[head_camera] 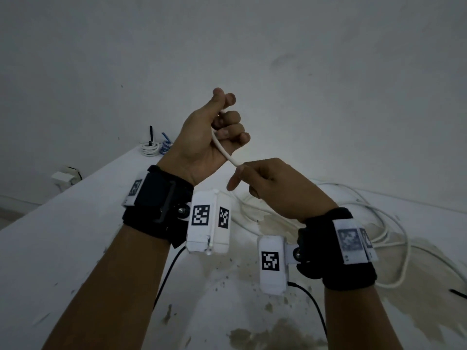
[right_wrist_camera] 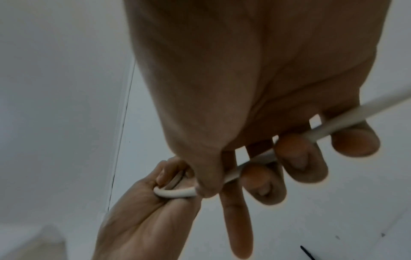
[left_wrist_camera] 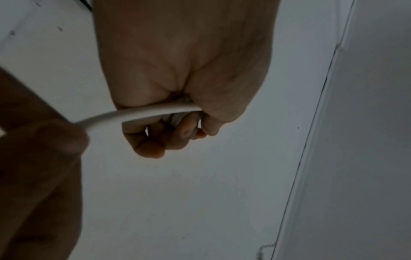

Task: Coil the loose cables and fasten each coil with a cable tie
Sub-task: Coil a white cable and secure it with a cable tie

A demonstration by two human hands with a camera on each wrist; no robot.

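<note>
White cable (head_camera: 225, 150) — white table (head_camera: 75, 223) with brownish stains; black wristbands (head_camera: 156, 210) carry black-and-white square-patterned tags (head_camera: 201, 215).

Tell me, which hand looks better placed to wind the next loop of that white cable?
Probably the right hand. It pinches the white cable just below the left hand, which grips the cable's start in its fist, so the right can likely feed slack around.

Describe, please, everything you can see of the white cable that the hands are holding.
The white cable is round, smooth and plastic-looking. A short taut stretch runs between both hands, raised above the table. The left hand grips one part in its curled fingers, where it bends into a small loop. The right hand holds it lower, threaded through the fingers. The rest trails behind in loose, uncoiled loops on the stained table.
</note>
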